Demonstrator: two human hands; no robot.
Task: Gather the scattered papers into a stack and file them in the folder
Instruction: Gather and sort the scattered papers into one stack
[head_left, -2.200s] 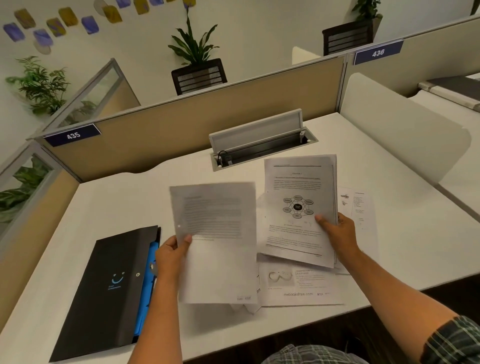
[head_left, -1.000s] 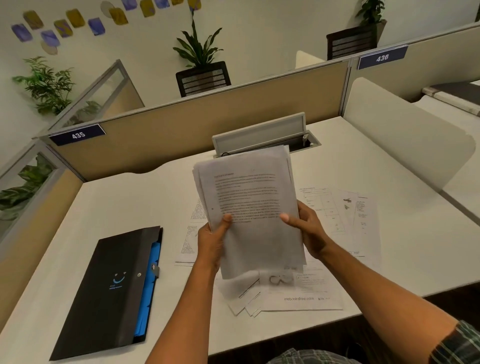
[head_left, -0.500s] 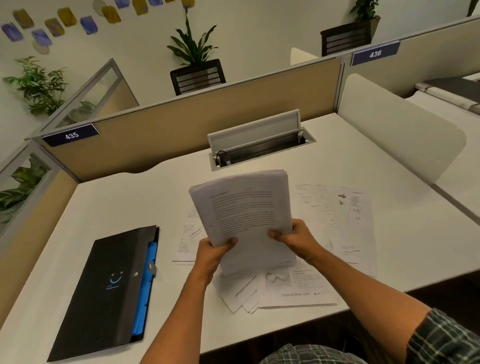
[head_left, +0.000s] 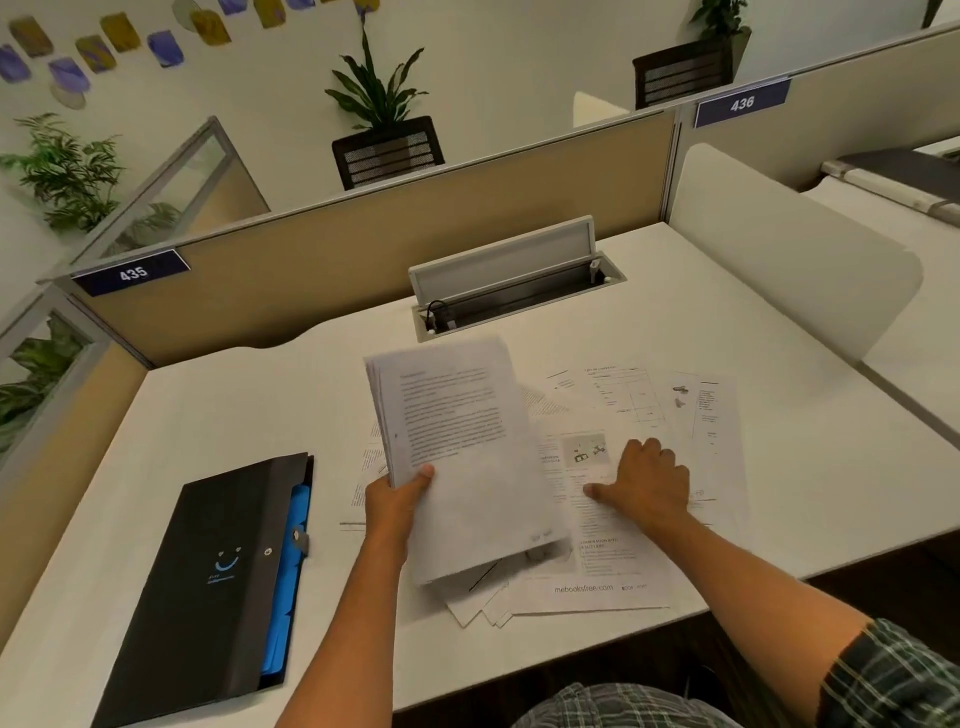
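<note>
At the far left of my view the black folder (head_left: 208, 582) lies flat on the white desk (head_left: 779, 332), closed, with blue dividers showing along its right edge. It sits well apart from the loose sheets.

Next comes my left hand (head_left: 397, 501), closed around the lower left edge of the stack of papers (head_left: 457, 447), thumb on the printed top page and fingers hidden behind. I have the stack raised off the desk and tilted, its top edge pointing toward the open cable tray (head_left: 514, 296) at the back; the stack looks slightly blurred.

Under and to the right of the stack, scattered papers (head_left: 613, 571) lie overlapping on the desk, some poking out at the near edge, others fanned toward the right.

My right hand (head_left: 641, 480) lies palm down on those scattered sheets, just beside the stack, fingers curled loosely and thumb stretched toward the stack. It presses on the top sheet, but I cannot tell whether it actually grips anything.
</note>
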